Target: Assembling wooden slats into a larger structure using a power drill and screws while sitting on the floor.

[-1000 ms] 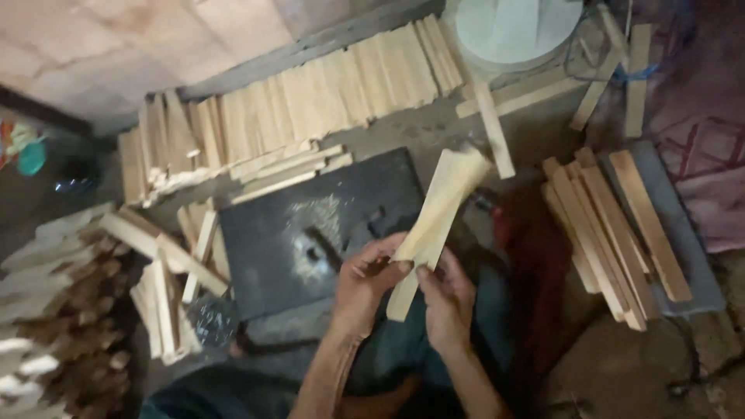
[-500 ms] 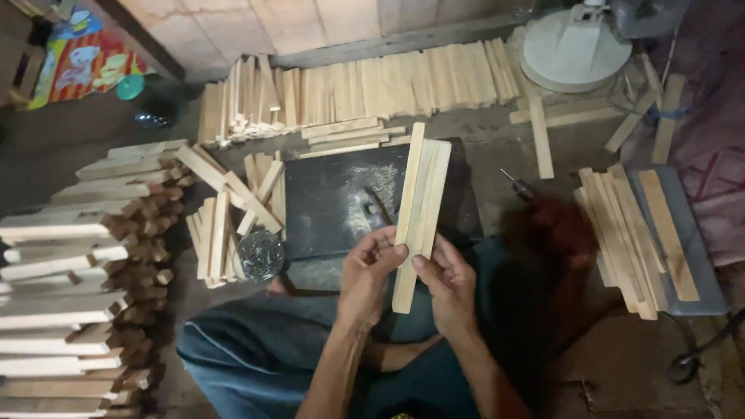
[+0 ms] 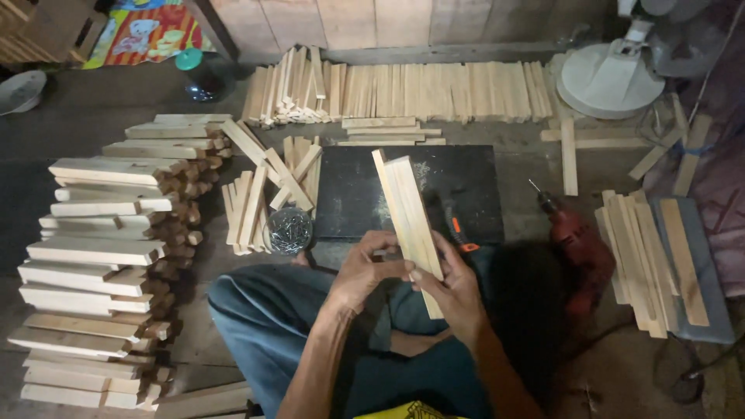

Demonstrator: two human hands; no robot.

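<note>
While my left hand (image 3: 365,271) and right hand (image 3: 450,291) both clasp the wooden slats (image 3: 407,209) above the near edge of the black board (image 3: 466,186), they seem light, stiff, best gripped low.

Left hand (image 3: 365,271) and right hand (image 3: 452,289) raised together, fingers seemingly curled.

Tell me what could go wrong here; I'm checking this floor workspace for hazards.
1. The wooden slats are held loosely stacked between the left hand and right hand; one could slide out of line or drop.
2. The open container of nails sits near the knee and might tip.
3. The red drill lies close beside the right arm, bit exposed.
</note>
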